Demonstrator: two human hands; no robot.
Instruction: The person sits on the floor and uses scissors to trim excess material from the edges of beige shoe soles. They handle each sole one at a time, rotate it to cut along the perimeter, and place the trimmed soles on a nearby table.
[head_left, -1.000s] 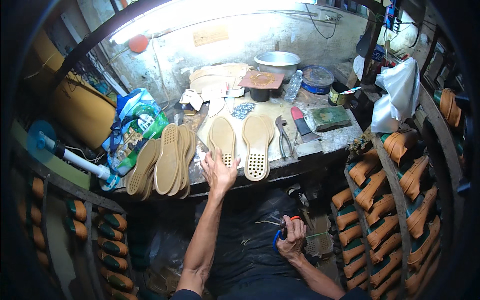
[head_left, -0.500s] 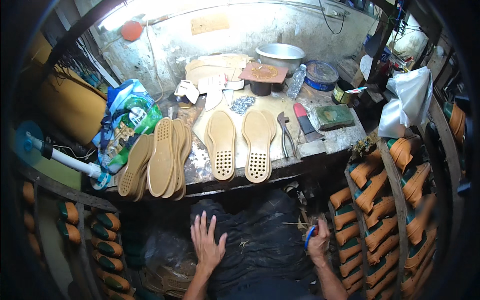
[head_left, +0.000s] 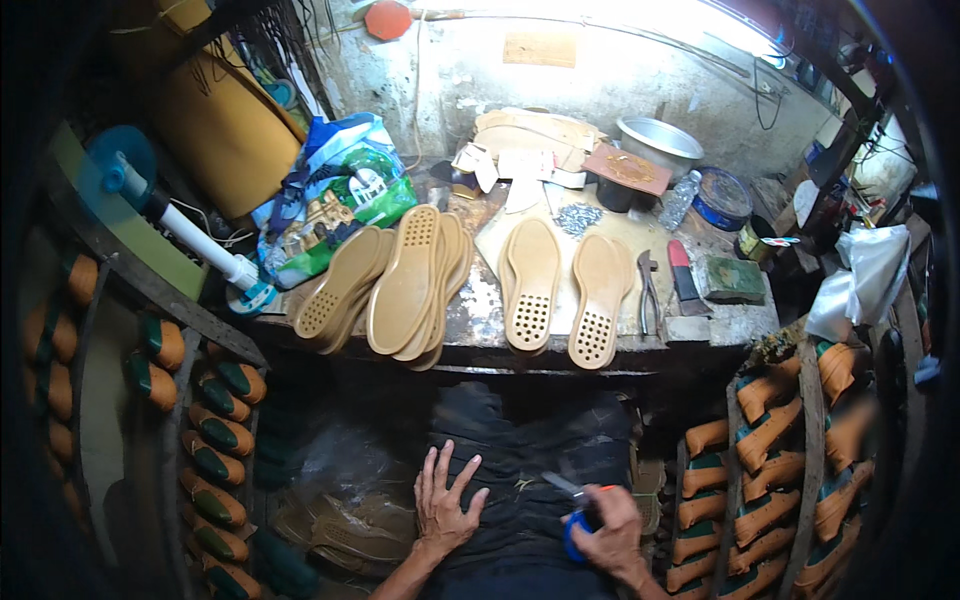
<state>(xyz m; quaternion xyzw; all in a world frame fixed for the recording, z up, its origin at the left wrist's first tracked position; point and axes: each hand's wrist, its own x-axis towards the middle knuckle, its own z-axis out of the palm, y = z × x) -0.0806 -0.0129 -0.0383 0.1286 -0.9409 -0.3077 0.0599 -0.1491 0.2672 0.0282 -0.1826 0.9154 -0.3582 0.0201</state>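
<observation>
My left hand (head_left: 450, 505) lies flat with spread fingers on the dark cloth (head_left: 505, 440) over my lap, holding nothing. In my right hand (head_left: 612, 535) is a pair of scissors (head_left: 577, 527) with blue handles; the metal blades point up and left over the cloth. Beyond my hands, at the bench's front edge, stand two pairs of tan shoe soles (head_left: 533, 268), (head_left: 598, 285), with holes punched through their near ends. A stack of more tan soles (head_left: 405, 290) leans to the left of them.
Pincers (head_left: 649, 295), a red-handled knife (head_left: 688, 280) and a green block (head_left: 733, 281) lie on the bench's right. Small metal nails (head_left: 578, 217) are heaped behind the soles. Racks of orange shoe uppers (head_left: 770, 480), (head_left: 215, 460) flank me. A white-pole fan (head_left: 200, 235) stands left.
My right hand has moved left over my lap, bringing the scissors with it. The left hand stays open on the cloth. The whole view has swung to the left and tilted.
</observation>
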